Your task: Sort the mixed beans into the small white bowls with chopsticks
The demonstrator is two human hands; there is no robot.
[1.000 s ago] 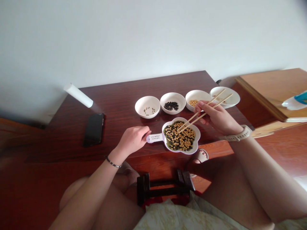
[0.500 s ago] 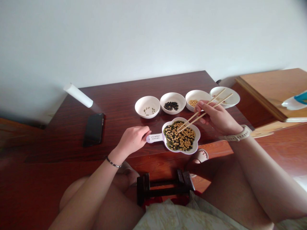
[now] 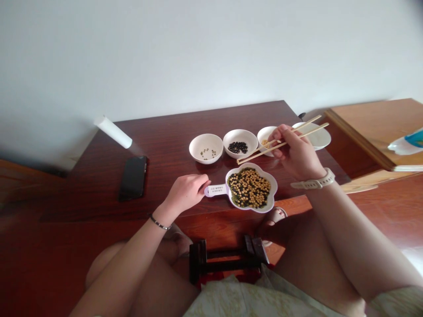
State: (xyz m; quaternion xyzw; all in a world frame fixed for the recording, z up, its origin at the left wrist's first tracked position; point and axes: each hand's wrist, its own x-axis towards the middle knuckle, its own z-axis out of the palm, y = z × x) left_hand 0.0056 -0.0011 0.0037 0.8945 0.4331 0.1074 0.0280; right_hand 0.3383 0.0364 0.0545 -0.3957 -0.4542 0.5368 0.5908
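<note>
My left hand [image 3: 188,189] is closed on the handle of a white flower-shaped dish [image 3: 275,189] with a lilac edge. Mixed beans [image 3: 249,187], yellow, black and green, fill the dish. In my right hand [image 3: 297,152] is a pair of wooden chopsticks [image 3: 257,152]. Their tips are close together above the dish's far rim, near the bowl of black beans; whether a bean is between them I cannot tell. Behind the dish stand a white bowl with a few green beans [image 3: 206,143], a white bowl with black beans [image 3: 241,136] and one with yellow beans [image 3: 264,132], partly hidden by my right hand.
A fourth white bowl [image 3: 319,138] stands at the right end of the row. On the left of the dark table [image 3: 165,127] are a black phone [image 3: 133,178] and a white cylinder [image 3: 114,132]. A lighter wooden cabinet [image 3: 373,119] stands to the right, with a bottle [image 3: 408,143] on it.
My right hand has lifted the chopsticks out of the beans, and their tips have moved up and left towards the black-bean bowl. My left hand still holds the dish handle.
</note>
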